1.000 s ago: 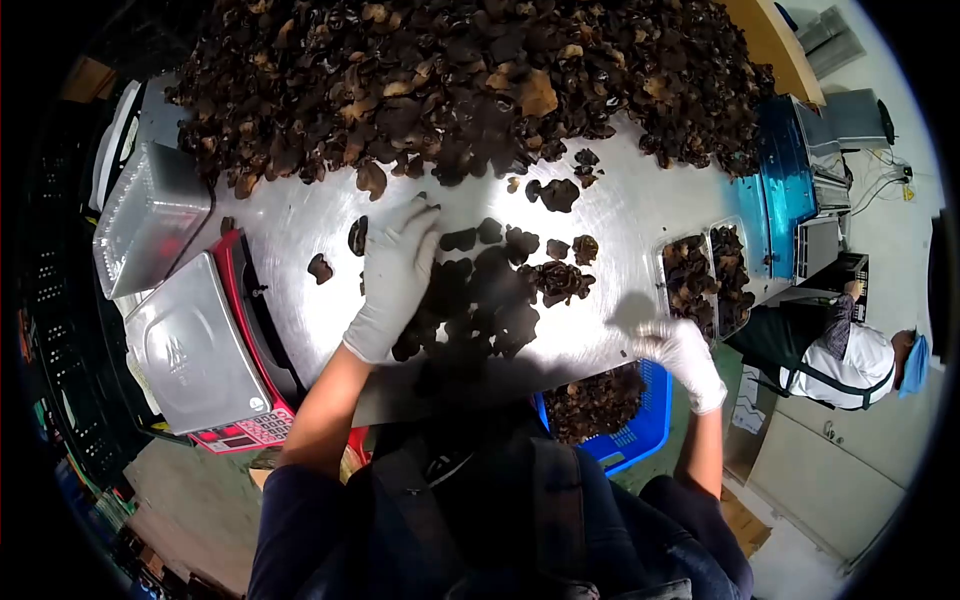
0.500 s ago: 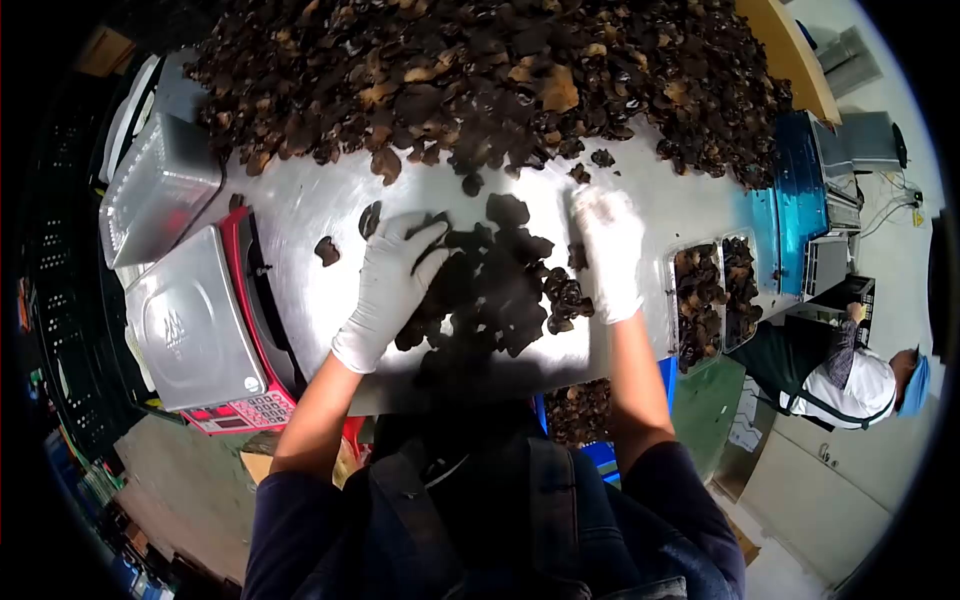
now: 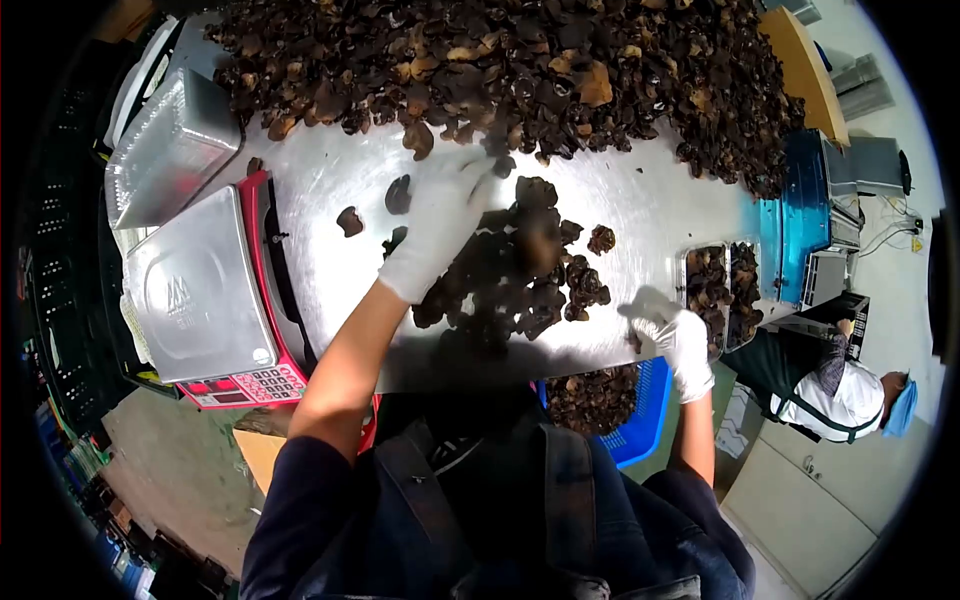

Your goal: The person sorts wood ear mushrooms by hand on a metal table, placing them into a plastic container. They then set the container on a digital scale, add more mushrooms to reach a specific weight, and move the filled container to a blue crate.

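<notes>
Dark wood ear mushrooms lie in a big heap [image 3: 500,70] across the far side of the steel table [image 3: 660,205], and a small loose pile [image 3: 520,285] sits near the front edge. My left hand [image 3: 440,225], in a white glove, reaches over the small pile with its fingers spread at the heap's near edge, and it looks blurred. My gloved right hand [image 3: 668,330] is at the table's front edge with its fingers curled, above a blue basket [image 3: 640,410] of mushrooms. Whether it holds anything is unclear.
A red scale with a steel platter [image 3: 195,290] stands at the left, with stacked clear trays [image 3: 170,150] behind it. Two clear trays filled with mushrooms [image 3: 720,290] sit at the right edge by a blue machine [image 3: 805,210]. Another person [image 3: 840,385] works at the lower right.
My left hand moved up from the small pile toward the heap. My right hand drew back from the pile's right side to the front edge above the blue basket.
</notes>
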`<state>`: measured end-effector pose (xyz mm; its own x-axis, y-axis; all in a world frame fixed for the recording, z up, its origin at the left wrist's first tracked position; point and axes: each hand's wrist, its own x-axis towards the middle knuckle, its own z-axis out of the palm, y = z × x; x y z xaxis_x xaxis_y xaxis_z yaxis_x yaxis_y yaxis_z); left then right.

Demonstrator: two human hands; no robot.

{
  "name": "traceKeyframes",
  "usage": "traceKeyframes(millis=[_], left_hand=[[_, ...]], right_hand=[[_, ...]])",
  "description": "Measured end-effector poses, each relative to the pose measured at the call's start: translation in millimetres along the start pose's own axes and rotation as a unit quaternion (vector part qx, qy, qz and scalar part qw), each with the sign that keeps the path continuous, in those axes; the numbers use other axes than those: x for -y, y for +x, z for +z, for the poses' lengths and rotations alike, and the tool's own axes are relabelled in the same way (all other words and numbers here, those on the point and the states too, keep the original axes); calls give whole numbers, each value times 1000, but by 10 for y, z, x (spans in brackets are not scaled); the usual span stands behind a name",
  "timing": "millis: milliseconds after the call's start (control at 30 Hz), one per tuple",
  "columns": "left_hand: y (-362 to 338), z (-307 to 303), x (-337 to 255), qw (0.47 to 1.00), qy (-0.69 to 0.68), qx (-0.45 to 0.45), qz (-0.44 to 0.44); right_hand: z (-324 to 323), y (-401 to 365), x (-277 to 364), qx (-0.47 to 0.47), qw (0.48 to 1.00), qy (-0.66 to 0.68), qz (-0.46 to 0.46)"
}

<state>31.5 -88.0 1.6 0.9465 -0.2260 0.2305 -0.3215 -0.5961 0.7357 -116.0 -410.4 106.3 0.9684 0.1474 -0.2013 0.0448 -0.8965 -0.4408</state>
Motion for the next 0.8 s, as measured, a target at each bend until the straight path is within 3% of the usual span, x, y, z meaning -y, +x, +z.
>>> traceKeyframes(millis=[33, 67, 100, 133, 200, 233, 267, 333, 400, 467, 600, 667, 700, 800], left_hand=[[46, 68, 10, 998, 38, 7, 39], [97, 142, 21, 994, 78, 11, 79], [128, 258, 52, 992, 75, 68, 76], [155, 273, -10, 992, 76, 64, 73], [204, 249, -116, 983, 13, 129, 133], [183, 286, -82, 973, 53, 101, 201], [149, 316, -97, 973, 70, 124, 180], [100, 306, -73, 957, 127, 123, 232], [-19, 119, -134, 953, 161, 166, 196], [-181, -91, -77, 956, 116, 254, 89], [-564, -332, 37, 973, 113, 161, 117], [-544, -447, 62, 988, 24, 123, 85], [-481, -446, 131, 994, 7, 59, 89], [-147, -396, 334, 996, 53, -71, 8]], right_hand=[[331, -107, -187, -84, 990, 19, 113], [481, -116, -203, -130, 980, 93, 115], [624, -44, -187, -172, 980, 48, 85], [744, 98, -123, -213, 976, 4, 53], [892, 519, 219, -217, 975, -13, 38], [1025, 683, 297, -226, 972, 55, 37], [1131, 828, 327, -234, 964, 123, 36], [1111, 1066, 551, -181, 977, 111, -4], [1343, 1182, 466, -83, 992, 63, -76], [1325, 1188, 710, -83, 983, 106, -124], [1164, 1162, 954, -38, 972, 94, -214], [1070, 1396, 941, -42, 956, 190, -220], [1114, 1494, 948, -82, 947, 279, -134], [995, 2083, 1083, -272, 952, 75, -122]])
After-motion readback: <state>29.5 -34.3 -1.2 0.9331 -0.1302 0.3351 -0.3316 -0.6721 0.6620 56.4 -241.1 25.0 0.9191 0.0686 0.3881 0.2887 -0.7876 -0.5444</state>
